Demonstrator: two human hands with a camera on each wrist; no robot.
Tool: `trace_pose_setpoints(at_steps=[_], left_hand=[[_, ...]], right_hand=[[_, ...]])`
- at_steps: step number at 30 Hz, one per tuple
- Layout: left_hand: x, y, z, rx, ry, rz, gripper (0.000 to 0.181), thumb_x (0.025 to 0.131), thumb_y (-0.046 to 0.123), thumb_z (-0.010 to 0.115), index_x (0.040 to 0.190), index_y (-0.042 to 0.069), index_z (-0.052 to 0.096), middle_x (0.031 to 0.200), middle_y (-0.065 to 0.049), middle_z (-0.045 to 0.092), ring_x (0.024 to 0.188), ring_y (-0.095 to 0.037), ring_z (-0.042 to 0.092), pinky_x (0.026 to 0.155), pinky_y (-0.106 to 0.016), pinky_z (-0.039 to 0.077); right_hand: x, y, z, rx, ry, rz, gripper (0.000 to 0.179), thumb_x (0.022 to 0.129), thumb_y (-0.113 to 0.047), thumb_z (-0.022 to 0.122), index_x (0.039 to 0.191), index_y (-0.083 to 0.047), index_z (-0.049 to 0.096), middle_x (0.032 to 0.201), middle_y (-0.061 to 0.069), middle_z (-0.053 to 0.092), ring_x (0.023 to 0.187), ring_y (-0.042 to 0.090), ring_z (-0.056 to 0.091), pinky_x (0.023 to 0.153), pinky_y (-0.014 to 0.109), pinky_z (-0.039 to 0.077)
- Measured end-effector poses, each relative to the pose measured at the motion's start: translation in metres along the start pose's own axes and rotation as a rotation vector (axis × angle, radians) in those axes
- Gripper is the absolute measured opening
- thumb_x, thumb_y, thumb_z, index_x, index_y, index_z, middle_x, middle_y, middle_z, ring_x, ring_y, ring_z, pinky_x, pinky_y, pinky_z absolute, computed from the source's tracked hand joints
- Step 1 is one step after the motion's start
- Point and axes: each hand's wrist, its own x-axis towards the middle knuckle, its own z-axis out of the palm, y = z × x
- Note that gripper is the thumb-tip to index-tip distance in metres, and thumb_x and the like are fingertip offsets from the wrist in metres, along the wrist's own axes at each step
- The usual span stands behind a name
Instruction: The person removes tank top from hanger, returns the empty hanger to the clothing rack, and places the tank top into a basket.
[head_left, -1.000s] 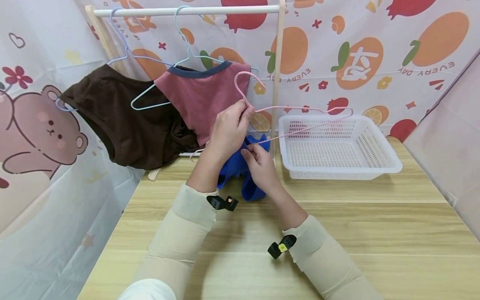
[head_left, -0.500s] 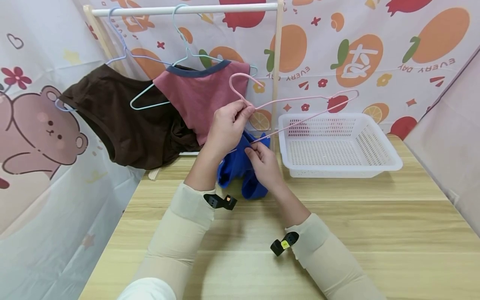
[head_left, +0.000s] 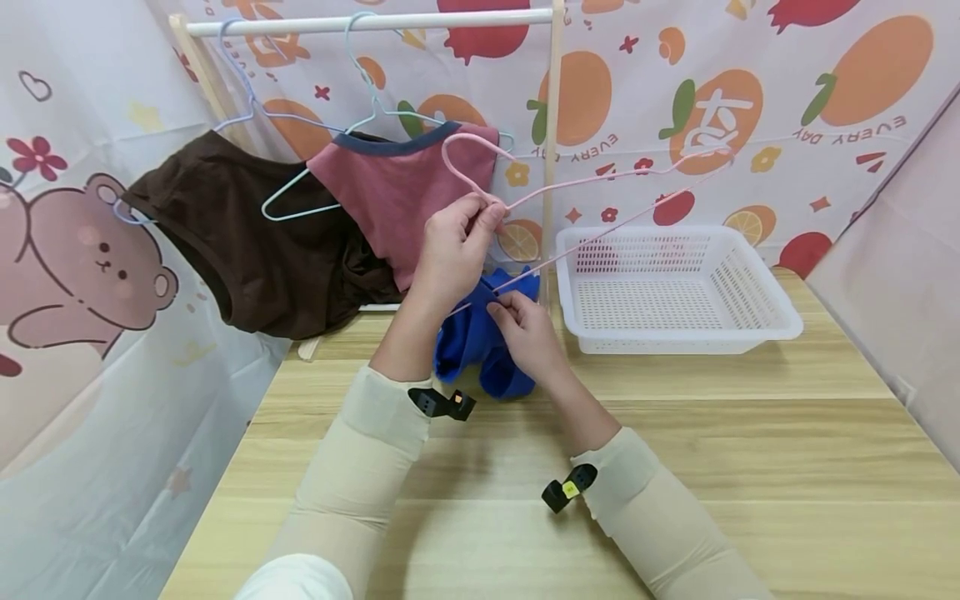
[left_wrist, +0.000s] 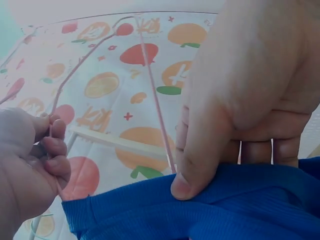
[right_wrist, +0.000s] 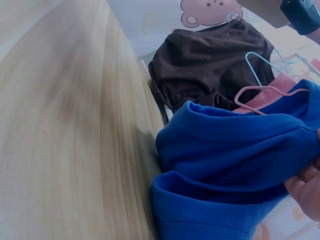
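Note:
My left hand (head_left: 456, 243) pinches the pink clothes hanger (head_left: 592, 179) at the base of its hook, and the hanger's right end tilts upward. My right hand (head_left: 527, 335) pinches the edge of a blue garment (right_wrist: 225, 150), thumb on the near side in the left wrist view. The garment hangs bunched below both hands, low over the table. In the right wrist view, the hanger's other end passes at the garment's opening and pokes out beside its edge. Part of this end is hidden behind my left hand and forearm in the head view.
A clothes rack (head_left: 420, 21) stands behind, holding a brown garment (head_left: 262, 242) on a purple hanger and a pink top (head_left: 416, 187) on a mint hanger. On the right of the wooden table (head_left: 675, 467) sits a white perforated basket (head_left: 675, 337).
The pink hanger's right end has swung up, clear above the basket. My left hand has shifted slightly left and up with the hook. My right hand keeps its pinch on the blue garment.

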Motion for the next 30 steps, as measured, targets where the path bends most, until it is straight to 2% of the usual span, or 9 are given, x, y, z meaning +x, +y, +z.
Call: trace_pose_setpoints(at_steps=[3,8,14,19,25,30], left_hand=[[0.001,-0.001,0.0,-0.041,0.064,-0.006,0.026,0.101,0.021,0.056,0.095,-0.001,0.068,0.083,-0.012,0.064,0.068,-0.016,0.05,0.058,-0.023,0.038],[0.002,-0.004,-0.003,-0.139,0.201,-0.004,0.027,0.101,0.021,0.056,0.097,-0.003,0.069,0.079,-0.009,0.062,0.068,-0.016,0.051,0.06,-0.021,0.04],[0.003,-0.009,-0.008,-0.178,0.351,0.03,0.028,0.1,0.02,0.057,0.095,-0.005,0.068,0.075,-0.007,0.062,0.071,-0.019,0.056,0.062,-0.021,0.041],[0.004,-0.011,-0.014,-0.214,0.46,0.042,0.028,0.1,0.02,0.057,0.095,-0.005,0.068,0.076,-0.012,0.062,0.063,-0.013,0.049,0.058,-0.021,0.038],[0.007,-0.009,-0.021,-0.367,0.588,0.032,0.019,0.099,0.015,0.058,0.09,0.002,0.069,0.072,0.0,0.061,0.058,-0.012,0.045,0.054,-0.021,0.04],[0.011,-0.01,-0.026,-0.493,0.663,0.016,0.017,0.099,0.011,0.058,0.086,0.004,0.067,0.07,-0.002,0.06,0.057,-0.014,0.045,0.052,-0.021,0.04]], right_hand=[[-0.001,0.001,0.001,-0.011,-0.001,0.012,0.019,0.1,-0.021,0.059,0.088,-0.005,0.063,0.06,-0.002,0.043,0.052,0.011,0.038,0.05,0.023,0.03],[-0.002,0.003,0.001,-0.015,0.0,0.023,0.019,0.099,-0.02,0.059,0.087,-0.006,0.062,0.06,-0.003,0.041,0.051,0.011,0.037,0.049,0.023,0.03],[-0.002,0.007,-0.001,-0.032,0.014,0.021,0.018,0.099,-0.021,0.059,0.088,-0.007,0.063,0.061,-0.003,0.043,0.054,0.011,0.039,0.052,0.024,0.032],[-0.002,0.012,-0.001,-0.037,0.025,0.044,0.02,0.099,-0.022,0.06,0.09,-0.005,0.065,0.063,-0.003,0.045,0.058,0.013,0.042,0.055,0.025,0.034],[-0.003,0.019,-0.004,-0.039,0.051,0.116,0.021,0.099,-0.025,0.06,0.09,-0.006,0.065,0.062,-0.005,0.045,0.057,0.011,0.042,0.054,0.024,0.034],[-0.003,0.022,-0.007,-0.036,0.065,0.147,0.02,0.099,-0.024,0.06,0.092,-0.006,0.065,0.061,-0.005,0.045,0.056,0.01,0.042,0.052,0.024,0.034]])
